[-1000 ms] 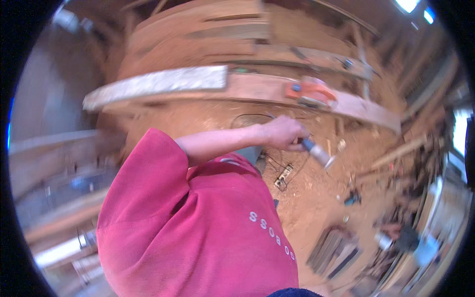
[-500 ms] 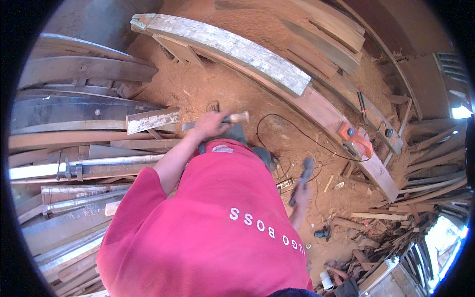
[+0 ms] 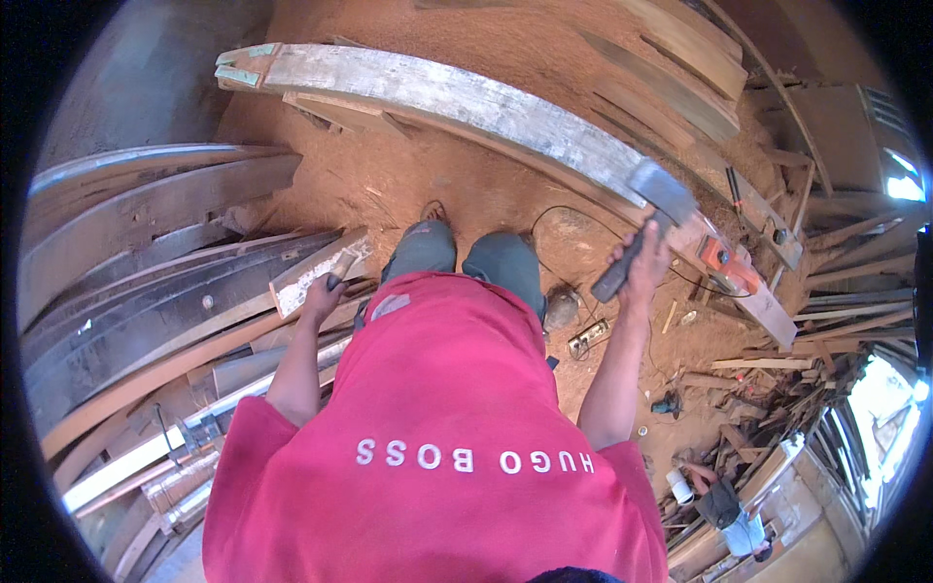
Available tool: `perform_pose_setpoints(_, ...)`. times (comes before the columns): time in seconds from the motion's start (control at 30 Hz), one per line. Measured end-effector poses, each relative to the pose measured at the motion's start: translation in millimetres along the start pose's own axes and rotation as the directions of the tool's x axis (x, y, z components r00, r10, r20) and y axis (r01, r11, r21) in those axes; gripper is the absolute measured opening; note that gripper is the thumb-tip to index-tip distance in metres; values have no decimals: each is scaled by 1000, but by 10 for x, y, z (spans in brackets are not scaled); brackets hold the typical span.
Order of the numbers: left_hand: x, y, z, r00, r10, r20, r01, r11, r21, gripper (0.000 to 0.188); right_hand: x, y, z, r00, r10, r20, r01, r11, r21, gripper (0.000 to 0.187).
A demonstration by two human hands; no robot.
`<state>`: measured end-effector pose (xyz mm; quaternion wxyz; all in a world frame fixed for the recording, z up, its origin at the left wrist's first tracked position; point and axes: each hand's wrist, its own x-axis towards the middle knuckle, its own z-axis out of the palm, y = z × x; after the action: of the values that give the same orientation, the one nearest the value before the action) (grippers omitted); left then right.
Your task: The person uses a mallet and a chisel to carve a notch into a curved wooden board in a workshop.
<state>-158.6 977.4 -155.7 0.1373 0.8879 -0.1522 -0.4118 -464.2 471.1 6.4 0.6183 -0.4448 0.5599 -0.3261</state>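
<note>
My left hand (image 3: pixel 321 294) is closed around a chisel (image 3: pixel 342 266) whose pale handle end sticks up past my fingers; its blade is mostly hidden. It is over the stacked planks at my left, beside a board with worn white paint (image 3: pixel 316 277). Out to the right, my right hand (image 3: pixel 643 267) grips the dark handle of a hammer-like tool (image 3: pixel 663 194). The tool's broad grey head is blurred, so I cannot tell its exact kind. That head overlaps in view the long curved timber (image 3: pixel 437 92), which has a weathered whitish top.
An orange power tool (image 3: pixel 729 267) rests on the timber's right part, with a dark cord looping over the sawdust-covered ground. Curved planks (image 3: pixel 146 214) are piled at left, scrap wood at right. A metal can (image 3: pixel 587 338) lies near my feet. Another person (image 3: pixel 729 505) is at lower right.
My left hand has gone left from in front of my body with the chisel. My right hand has risen forward and right with the hammer-like tool. My view has shifted, showing both legs.
</note>
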Motion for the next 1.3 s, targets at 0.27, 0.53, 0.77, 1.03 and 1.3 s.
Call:
perform_pose_setpoints(0.27,-241,-33,-329,975,-96,-200,37,958,-283,28,637,998,1074,956,283,73,-274,955,-116,27)
perform_pose_setpoints(0.53,-376,283,-191,988,-148,-34,145,985,-90,34,582,1273,2551,883,29,469,249,817,-519,32)
perform_pose_setpoints(0.77,-12,888,-578,983,-179,-42,174,978,-113,35,656,908,2455,837,457,301,-308,848,-432,31)
perform_pose_setpoints(1.03,325,795,-851,976,-220,6,211,942,260,37,743,1059,2817,869,350,350,-215,904,-370,26)
perform_pose_setpoints(1.3,885,317,-1318,958,-253,-134,263,963,62,52,639,1254,4014,876,84,476,246,770,-589,27)
